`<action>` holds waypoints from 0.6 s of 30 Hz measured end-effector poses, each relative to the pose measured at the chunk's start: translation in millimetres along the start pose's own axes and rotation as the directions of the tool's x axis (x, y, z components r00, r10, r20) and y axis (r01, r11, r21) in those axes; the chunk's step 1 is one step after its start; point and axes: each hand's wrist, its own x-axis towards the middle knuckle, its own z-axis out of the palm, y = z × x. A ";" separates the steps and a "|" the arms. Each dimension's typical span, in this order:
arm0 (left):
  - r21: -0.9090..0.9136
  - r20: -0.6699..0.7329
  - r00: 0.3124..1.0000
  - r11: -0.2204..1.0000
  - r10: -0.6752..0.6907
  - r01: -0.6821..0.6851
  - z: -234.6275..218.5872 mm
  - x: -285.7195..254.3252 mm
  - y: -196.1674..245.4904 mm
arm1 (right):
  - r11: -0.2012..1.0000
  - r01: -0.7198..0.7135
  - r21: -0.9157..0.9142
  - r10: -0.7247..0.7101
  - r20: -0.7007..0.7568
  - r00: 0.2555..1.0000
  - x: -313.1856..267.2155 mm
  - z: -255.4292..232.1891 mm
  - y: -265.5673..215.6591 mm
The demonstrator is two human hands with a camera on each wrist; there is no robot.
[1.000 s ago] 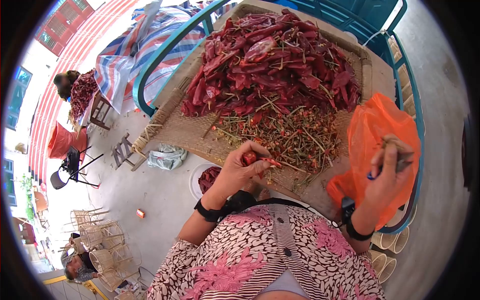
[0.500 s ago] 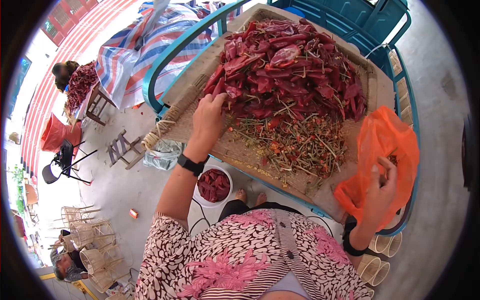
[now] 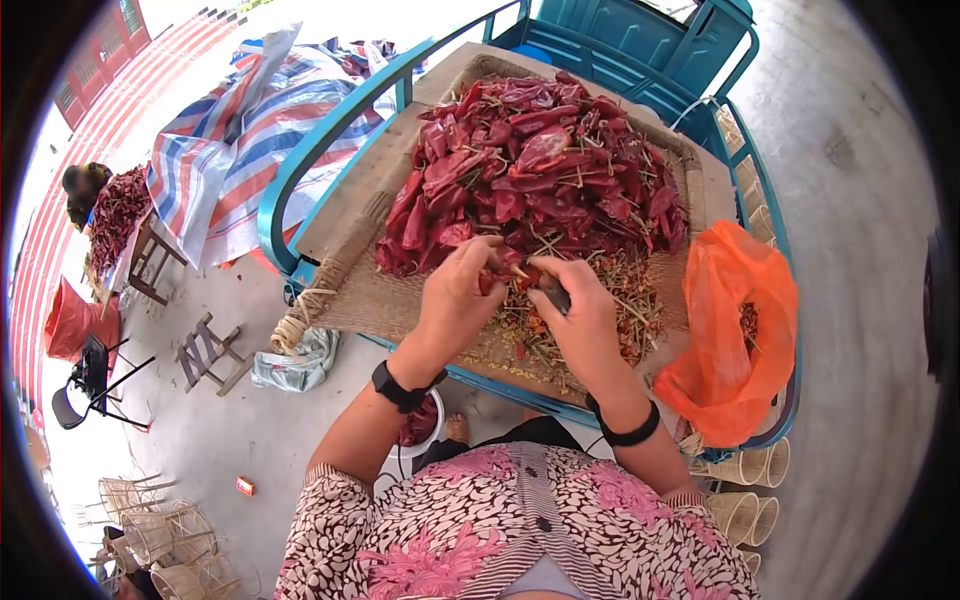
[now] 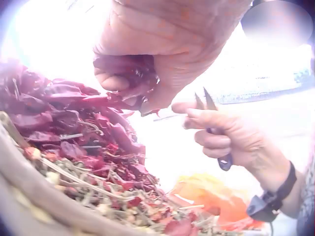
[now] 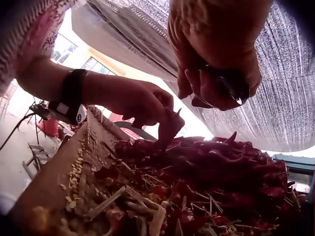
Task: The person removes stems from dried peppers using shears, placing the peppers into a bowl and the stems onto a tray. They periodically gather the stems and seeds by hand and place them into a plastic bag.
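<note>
My left hand [image 3: 455, 305] grips a dried red chili pepper [image 4: 130, 73] in front of the heap of red chilies [image 3: 545, 165]. In the right wrist view the pepper's tip points out past the fingers. Close beside it, at the stem end, my right hand [image 3: 590, 325] holds small scissors [image 4: 210, 98] with dark blue handles. Their two pointed blades stand slightly apart in the left wrist view. Cut stems and bits of chili [image 3: 630, 300] lie under and beside the hands on a woven tray [image 3: 365, 315].
The tray rests on a teal cart with a curved side rail [image 3: 272, 215]. An orange plastic bag [image 3: 725, 380] with stems inside lies right of the tray. Below the tray's front edge stands a white bucket [image 3: 438, 425] of chilies. A folding stool [image 3: 210, 352] and a pale plastic bag [image 3: 300, 362] lie left.
The left hand let go of one pepper, reached to the heap's left side and came back with another. The right hand moved left from the orange bag to meet it.
</note>
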 end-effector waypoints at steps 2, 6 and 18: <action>-0.132 0.066 0.994 0.987 -0.083 0.091 4.3 -0.1 13.8 | 0.996 0.065 0.054 -0.063 -0.036 0.997 7.8 8.3 6.5; -0.394 0.035 0.989 0.908 -0.141 0.143 12.0 -2.1 20.4 | 0.969 0.007 0.248 0.001 -0.034 0.999 9.7 7.7 15.7; -0.302 0.162 0.970 0.926 -0.182 0.225 31.8 -5.0 30.1 | 0.719 -0.322 0.616 0.215 0.244 0.946 24.4 -24.2 30.9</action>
